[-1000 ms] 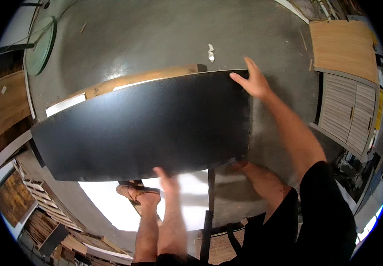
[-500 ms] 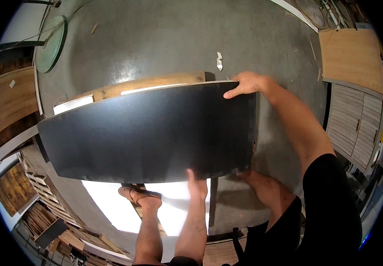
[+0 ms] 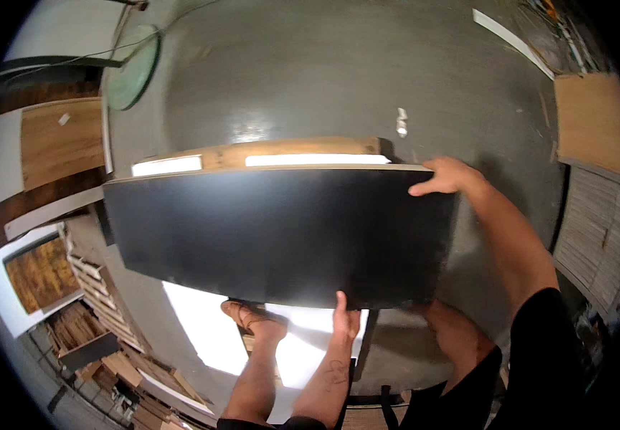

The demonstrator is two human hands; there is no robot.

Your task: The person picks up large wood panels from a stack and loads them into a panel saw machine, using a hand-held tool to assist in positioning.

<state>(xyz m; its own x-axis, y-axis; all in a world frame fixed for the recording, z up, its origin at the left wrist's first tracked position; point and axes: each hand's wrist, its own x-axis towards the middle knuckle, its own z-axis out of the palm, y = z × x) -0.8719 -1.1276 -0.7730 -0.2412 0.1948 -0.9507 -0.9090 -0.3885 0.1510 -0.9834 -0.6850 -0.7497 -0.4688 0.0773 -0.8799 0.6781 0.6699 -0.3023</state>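
A large black panel (image 3: 274, 236) with a pale far edge lies across the middle of the view, held by both hands. My right hand (image 3: 450, 177) is closed over its far right corner, thumb on the black face and fingers hidden behind the edge. At the near edge, right of centre, my left hand (image 3: 347, 322) grips with its thumb up on the face; its other fingers are under the panel. Beneath the panel show white boards (image 3: 299, 344) and, along its far side, a wooden beam (image 3: 288, 148) with white strips.
My sandalled foot (image 3: 242, 315) stands among the white boards. A round glass disc (image 3: 134, 68) is at far left, with wooden boards (image 3: 59, 143) below it. Slatted wood (image 3: 102, 294) and stacked planks (image 3: 77, 330) fill the lower left. A grey slatted cabinet (image 3: 589, 222) stands at right.
The panel, both hands and the surroundings sit further right and mostly lower in the picture, as the view has shifted. Both hands keep their hold on the panel.
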